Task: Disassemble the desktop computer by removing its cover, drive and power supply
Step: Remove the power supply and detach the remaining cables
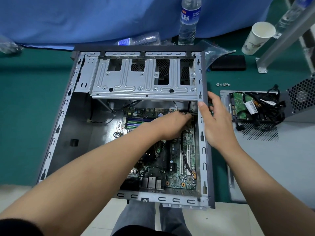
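The open computer case lies flat on the green table, with its motherboard showing and a metal drive cage across its far end. My left hand reaches inside to the board's far right corner, fingers at a black cable by the case wall; whether they pinch it is hidden. My right hand grips the case's right wall, thumb inside. To the right, the grey cover lies flat and carries the hard drive and the power supply with its cable bundle.
Several screws lie beyond the cover. A paper cup, an upright water bottle, a lying bottle, a black pad, a plastic bag and a metal post sit at the back. The table's near edge runs under the case.
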Demonstrator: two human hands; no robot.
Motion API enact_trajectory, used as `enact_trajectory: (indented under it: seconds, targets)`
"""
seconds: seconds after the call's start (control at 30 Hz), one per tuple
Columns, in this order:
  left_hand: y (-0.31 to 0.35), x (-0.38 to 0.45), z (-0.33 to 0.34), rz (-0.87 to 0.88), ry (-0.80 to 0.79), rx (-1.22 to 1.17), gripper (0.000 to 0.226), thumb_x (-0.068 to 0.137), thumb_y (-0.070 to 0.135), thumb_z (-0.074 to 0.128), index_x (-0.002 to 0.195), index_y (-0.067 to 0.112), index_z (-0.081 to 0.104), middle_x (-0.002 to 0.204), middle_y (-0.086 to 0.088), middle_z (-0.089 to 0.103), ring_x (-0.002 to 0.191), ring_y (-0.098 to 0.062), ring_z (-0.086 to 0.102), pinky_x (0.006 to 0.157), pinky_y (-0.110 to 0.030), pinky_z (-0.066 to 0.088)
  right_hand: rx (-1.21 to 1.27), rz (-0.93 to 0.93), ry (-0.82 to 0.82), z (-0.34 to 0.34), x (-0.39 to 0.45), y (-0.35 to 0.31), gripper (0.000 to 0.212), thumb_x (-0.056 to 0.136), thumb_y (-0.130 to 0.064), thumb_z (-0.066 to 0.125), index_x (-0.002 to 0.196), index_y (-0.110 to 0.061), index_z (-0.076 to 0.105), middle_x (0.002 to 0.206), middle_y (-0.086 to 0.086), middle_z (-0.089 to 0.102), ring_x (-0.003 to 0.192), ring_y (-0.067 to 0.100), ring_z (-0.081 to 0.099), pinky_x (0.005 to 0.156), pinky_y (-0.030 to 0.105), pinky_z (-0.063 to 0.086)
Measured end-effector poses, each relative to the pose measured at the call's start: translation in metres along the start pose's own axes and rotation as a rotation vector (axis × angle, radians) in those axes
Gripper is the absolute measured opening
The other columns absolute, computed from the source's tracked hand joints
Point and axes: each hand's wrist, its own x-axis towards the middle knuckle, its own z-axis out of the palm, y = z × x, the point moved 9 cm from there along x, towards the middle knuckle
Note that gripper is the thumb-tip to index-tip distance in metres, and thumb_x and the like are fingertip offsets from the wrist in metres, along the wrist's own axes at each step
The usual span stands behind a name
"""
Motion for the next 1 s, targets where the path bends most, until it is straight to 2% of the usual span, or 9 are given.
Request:
enact_trajectory:
  seconds: [0.2,0.3,0.4,0.53,0.67,0.77,0.83,0.9,1.0]
  targets:
    - [-0.002,0.003,-0.008,-0.076,0.071,0.093,0.022,0.096,0.018,0.047,0.103,0.004,0.062,0.094,-0.019,0.063,0.086,-0.037,0.061,0.072,-0.043,0.052,0.004,-0.002,0.003,0.0,0.0,0.0,0.045,0.098,-0.036,0.042,0.14,-0.02,0.038,0.137,0.0,0.049,0.123,0.016,0.047,0.105,0.033,0.035]
    - [-0.006,0.002,-0.008,-0.129,0.102,0.161,0.028,0.098,0.025,0.047,0.098,0.002,0.062,0.092,-0.018,0.06,0.088,-0.038,0.06,0.064,-0.037,0.043,0.0,-0.002,0.006,-0.001,0.0,0.0,0.045,0.098,-0.037,0.041,0.14,-0.021,0.038,0.137,0.0,0.049,0.123,0.016,0.047,0.104,0.033,0.035]
    - [-0.01,0.001,-0.005,-0.166,0.084,0.156,0.038,0.1,0.035,0.043,0.099,0.002,0.062,0.096,-0.02,0.061,0.09,-0.038,0.06,0.065,-0.035,0.037,-0.006,-0.003,0.005,-0.001,0.0,0.0,0.045,0.098,-0.038,0.041,0.14,-0.021,0.038,0.136,0.0,0.049,0.122,0.016,0.047,0.102,0.029,0.035]
    - [-0.006,0.002,0.002,-0.096,0.014,0.072,0.026,0.098,0.024,0.046,0.113,0.005,0.053,0.105,-0.02,0.062,0.095,-0.038,0.061,0.076,-0.041,0.05,-0.004,0.006,0.004,0.0,0.0,0.001,0.046,0.098,-0.038,0.041,0.141,-0.021,0.037,0.137,0.0,0.049,0.123,0.016,0.046,0.101,0.027,0.034]
    - [-0.001,0.003,0.003,-0.02,-0.029,0.029,0.03,0.092,0.004,0.045,0.122,0.007,0.048,0.107,-0.018,0.064,0.096,-0.036,0.061,0.078,-0.046,0.051,0.007,0.006,0.006,0.0,0.0,0.0,0.045,0.098,-0.036,0.042,0.14,-0.02,0.038,0.137,0.001,0.049,0.123,0.017,0.046,0.104,0.034,0.035]
    - [0.0,0.004,-0.003,-0.04,0.021,0.085,0.023,0.095,0.011,0.046,0.116,0.006,0.054,0.098,-0.019,0.063,0.09,-0.037,0.062,0.073,-0.043,0.051,0.005,0.005,0.004,0.0,0.0,-0.001,0.046,0.098,-0.037,0.042,0.141,-0.02,0.038,0.137,0.001,0.049,0.123,0.018,0.047,0.105,0.036,0.036]
    - [-0.001,0.003,-0.007,-0.087,0.065,0.135,0.021,0.096,0.018,0.046,0.11,0.007,0.057,0.089,-0.015,0.058,0.087,-0.037,0.06,0.064,-0.038,0.044,0.005,0.004,0.003,0.001,0.0,-0.001,0.045,0.098,-0.037,0.042,0.14,-0.02,0.038,0.136,0.001,0.049,0.123,0.017,0.047,0.104,0.036,0.036]
    - [-0.003,0.004,-0.008,-0.141,0.098,0.175,0.021,0.097,0.021,0.046,0.105,0.007,0.06,0.082,-0.012,0.051,0.088,-0.038,0.06,0.063,-0.037,0.038,0.002,0.004,0.004,0.0,0.0,-0.001,0.045,0.098,-0.037,0.042,0.14,-0.02,0.038,0.136,0.001,0.05,0.123,0.017,0.047,0.105,0.036,0.036]
    - [-0.008,0.003,-0.006,-0.191,0.106,0.176,0.03,0.1,0.029,0.044,0.101,0.005,0.062,0.091,-0.015,0.058,0.091,-0.039,0.06,0.066,-0.038,0.038,0.008,0.004,0.002,0.0,0.0,-0.001,0.046,0.098,-0.036,0.042,0.14,-0.019,0.038,0.136,0.001,0.05,0.123,0.017,0.047,0.105,0.035,0.036]
